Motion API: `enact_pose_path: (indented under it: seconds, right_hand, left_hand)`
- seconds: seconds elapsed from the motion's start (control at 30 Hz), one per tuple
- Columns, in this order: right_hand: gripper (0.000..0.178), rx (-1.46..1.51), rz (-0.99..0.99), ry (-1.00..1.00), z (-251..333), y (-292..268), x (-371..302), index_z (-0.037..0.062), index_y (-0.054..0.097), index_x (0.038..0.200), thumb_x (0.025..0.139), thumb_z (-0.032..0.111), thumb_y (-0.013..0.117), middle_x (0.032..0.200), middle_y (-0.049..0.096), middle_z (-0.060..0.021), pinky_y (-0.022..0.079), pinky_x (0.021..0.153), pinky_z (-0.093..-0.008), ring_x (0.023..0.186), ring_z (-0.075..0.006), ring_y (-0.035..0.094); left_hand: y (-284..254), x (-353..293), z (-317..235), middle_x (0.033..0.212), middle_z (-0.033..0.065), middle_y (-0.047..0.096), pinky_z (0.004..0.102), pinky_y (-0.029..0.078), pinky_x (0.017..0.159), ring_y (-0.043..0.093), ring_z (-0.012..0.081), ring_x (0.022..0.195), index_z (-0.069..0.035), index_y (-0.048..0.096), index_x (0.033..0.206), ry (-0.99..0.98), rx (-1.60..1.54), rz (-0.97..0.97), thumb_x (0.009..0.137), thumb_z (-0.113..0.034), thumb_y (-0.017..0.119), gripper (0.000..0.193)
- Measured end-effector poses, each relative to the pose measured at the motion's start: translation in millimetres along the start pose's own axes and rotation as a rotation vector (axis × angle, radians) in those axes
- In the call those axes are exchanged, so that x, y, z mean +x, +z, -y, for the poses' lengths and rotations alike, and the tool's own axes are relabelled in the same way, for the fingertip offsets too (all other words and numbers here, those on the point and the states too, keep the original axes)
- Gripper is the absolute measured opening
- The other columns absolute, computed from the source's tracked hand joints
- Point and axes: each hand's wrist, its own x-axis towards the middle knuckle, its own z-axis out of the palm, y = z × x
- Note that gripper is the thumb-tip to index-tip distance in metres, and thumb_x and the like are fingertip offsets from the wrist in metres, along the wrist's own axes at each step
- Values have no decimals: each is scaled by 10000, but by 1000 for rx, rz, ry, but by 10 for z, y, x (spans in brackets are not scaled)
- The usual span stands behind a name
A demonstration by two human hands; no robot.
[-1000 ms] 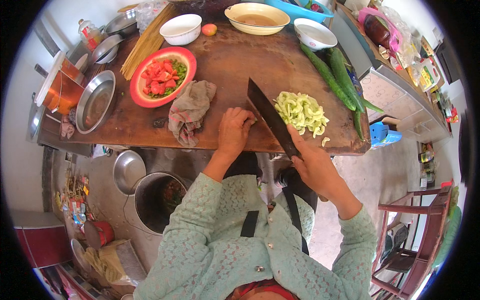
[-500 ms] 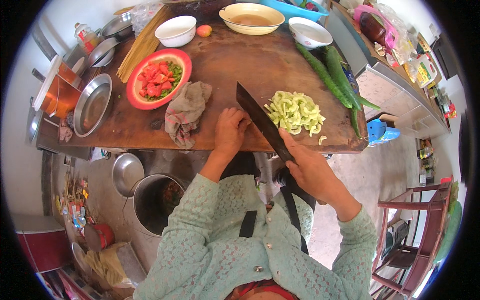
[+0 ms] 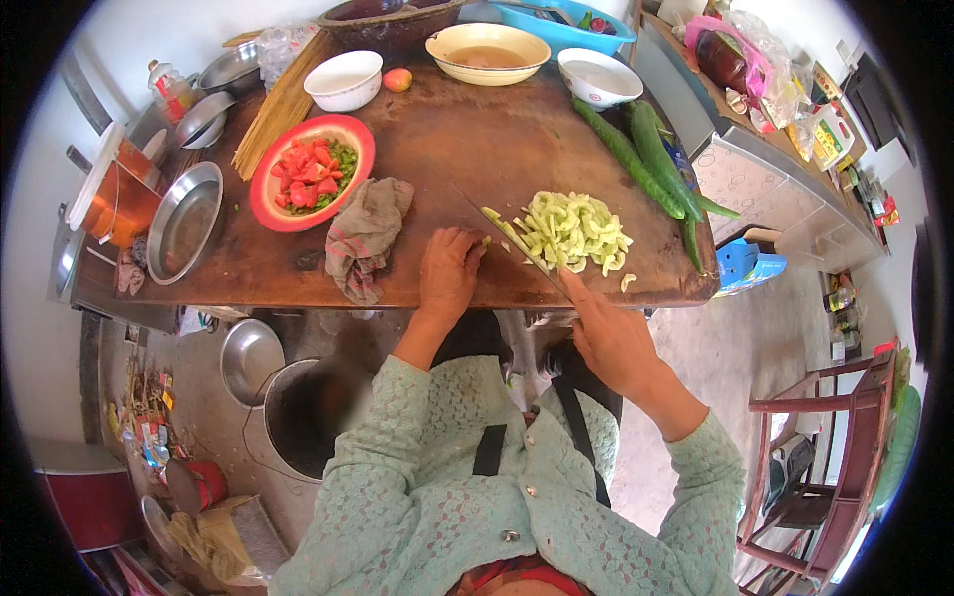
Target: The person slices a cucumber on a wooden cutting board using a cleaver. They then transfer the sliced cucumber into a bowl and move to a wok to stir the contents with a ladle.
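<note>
My right hand (image 3: 616, 343) is wrapped round the handle of a kitchen knife (image 3: 529, 254). Its dark blade shows almost edge-on, slanting away to the far left beside a pile of pale green crescent slices (image 3: 576, 228). A few slices lie right along the blade. To the left of the knife, my left hand (image 3: 450, 273) rests on the wooden table (image 3: 467, 129) with its fingers bent together. A small pale green vegetable piece (image 3: 486, 241) peeks out at its fingertips; the rest of it is hidden. Left of that hand lies a crumpled grey cloth (image 3: 366, 238).
A red-rimmed plate (image 3: 260, 189) holds chopped tomato and green bits. Long cucumbers (image 3: 636, 164) lie at the right. Bowls (image 3: 343, 81), a cream basin (image 3: 487, 55) and a tomato (image 3: 397, 79) stand at the back. A metal pot (image 3: 288, 422) is on the floor.
The knife blade has turned from showing its broad side to nearly edge-on and come down beside the slices. Some slices now lie along it. My left hand stays near the same spot.
</note>
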Motion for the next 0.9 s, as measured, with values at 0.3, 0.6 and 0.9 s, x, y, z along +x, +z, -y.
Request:
enact_pose_path:
  seconds: [0.3,0.6,0.9]
  right_hand:
    - [254,-331,-99,-94,-98,-112,-115,67,465,1030,793,60,554,788,485,-90,489,559,-357,680,-249,592]
    - [158,-406,-44,-137,-165,-205,-168,101,461,891,784,105,578,786,474,-72,457,629,-344,737,-231,583]
    - [153,-424,-105,-241,-163,-196,-146,109,459,852,762,116,583,761,435,-49,431,601,-323,684,-204,537]
  left_hand:
    - [-135,-64,-35,960,106,588,321,462,787,567,238,867,-37,599,985,-126,-289,-263,869,-35,581,117]
    - [-496,179,-730,1265,209,501,471,282,1050,410,388,1222,-22,549,1194,179,106,-51,872,-449,605,538]
    - [-182,385,-626,1455,289,289,524,178,1101,256,431,1360,-28,273,1453,175,398,603,825,-743,408,961]
